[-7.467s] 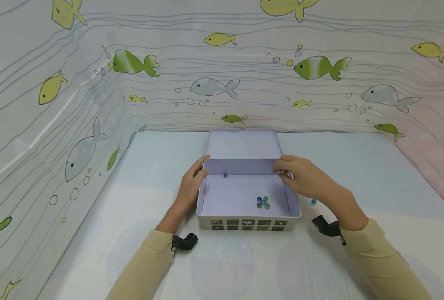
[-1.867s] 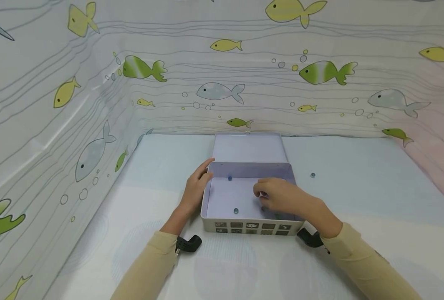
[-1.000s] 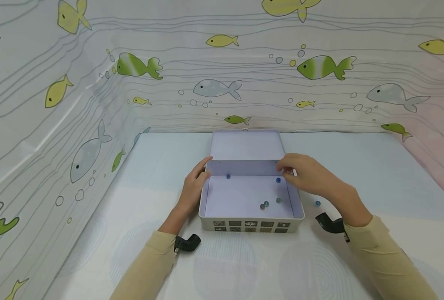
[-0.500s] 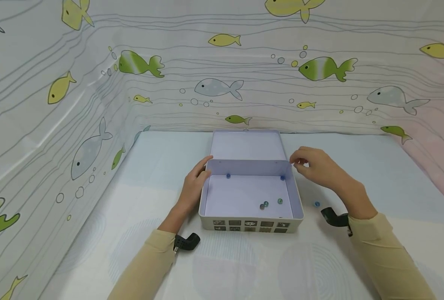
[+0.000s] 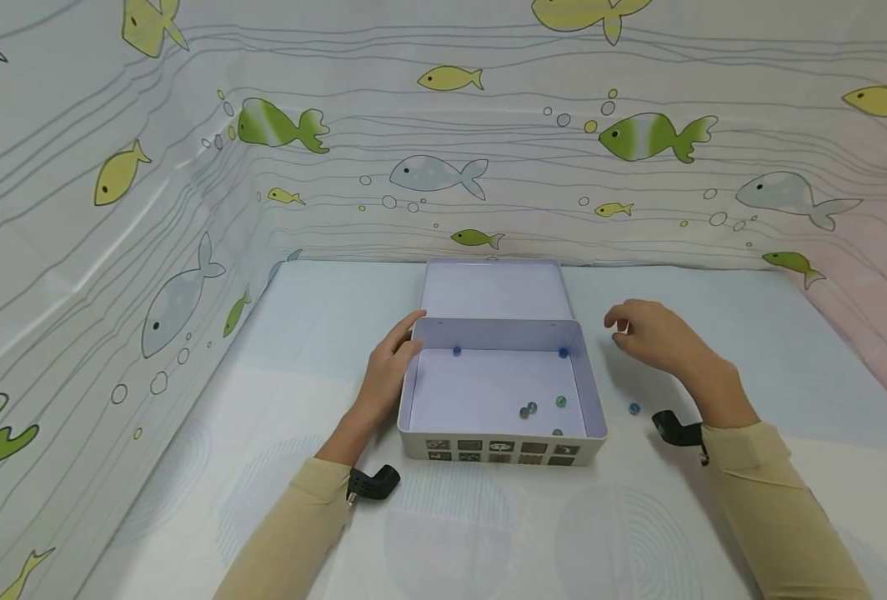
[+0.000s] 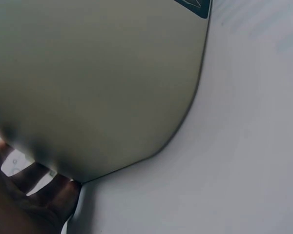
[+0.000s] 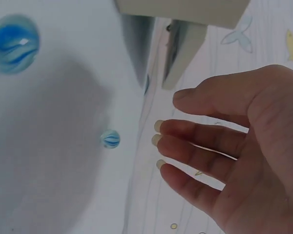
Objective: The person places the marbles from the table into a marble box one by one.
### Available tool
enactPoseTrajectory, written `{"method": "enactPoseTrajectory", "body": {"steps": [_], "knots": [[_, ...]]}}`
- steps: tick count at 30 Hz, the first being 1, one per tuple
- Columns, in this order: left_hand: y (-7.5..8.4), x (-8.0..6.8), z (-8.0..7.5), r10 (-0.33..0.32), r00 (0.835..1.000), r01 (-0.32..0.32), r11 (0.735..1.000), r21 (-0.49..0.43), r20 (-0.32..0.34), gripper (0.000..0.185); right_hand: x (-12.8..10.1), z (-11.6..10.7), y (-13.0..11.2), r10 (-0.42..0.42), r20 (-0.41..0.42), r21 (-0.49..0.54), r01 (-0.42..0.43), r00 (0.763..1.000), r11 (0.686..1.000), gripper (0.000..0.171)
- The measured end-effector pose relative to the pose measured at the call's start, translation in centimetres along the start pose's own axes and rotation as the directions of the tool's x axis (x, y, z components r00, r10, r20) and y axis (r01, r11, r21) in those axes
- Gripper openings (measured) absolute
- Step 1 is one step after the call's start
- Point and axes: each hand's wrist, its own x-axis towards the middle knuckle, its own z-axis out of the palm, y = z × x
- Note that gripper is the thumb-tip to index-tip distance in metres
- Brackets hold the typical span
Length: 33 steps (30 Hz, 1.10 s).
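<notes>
A pale metal box, its lid folded back, holds several glass marbles. Two blue marbles lie near its back wall, left and right; greenish marbles lie toward the front right. My left hand grips the box's left wall near the back corner, thumb over the rim. To the right of the box, my right hand hovers above the table with loosely bent fingers, nothing between them. In the right wrist view, a blue-swirled marble and a nearer marble rest on the table.
One marble sits on the table just right of the box; in the head view the right hand hides the other. The open lid lies behind the box, close to the fish-patterned backdrop. Dark wrist cameras project from both sleeves.
My right hand has moved from the box's back right corner out to the right. Marbles once clustered inside are spread out, one now showing at the front wall. My left hand stays put.
</notes>
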Motion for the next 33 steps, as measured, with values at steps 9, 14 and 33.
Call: {"method": "enactPoseTrajectory", "body": {"steps": [9, 14, 33], "knots": [[-3.4, 1.6, 0.5, 0.028, 0.999, -0.028, 1.0, -0.005, -0.031, 0.044, 0.2, 1.3, 1.7, 0.076, 0.073, -0.041, -0.073, 0.994, 0.996, 0.027], [-4.0, 1.8, 0.7, 0.036, 0.998, -0.036, 0.999, -0.002, -0.046, 0.044, 0.1, 1.8, 2.1, 0.087, 0.097, -0.05, -0.082, 0.991, 0.995, 0.028], [-3.9, 1.6, 0.7, 0.031, 0.999, -0.031, 1.0, 0.001, -0.044, 0.045, 0.1, 2.4, 2.1, 0.041, 0.095, -0.049, -0.037, 0.995, 0.998, 0.02]]}}
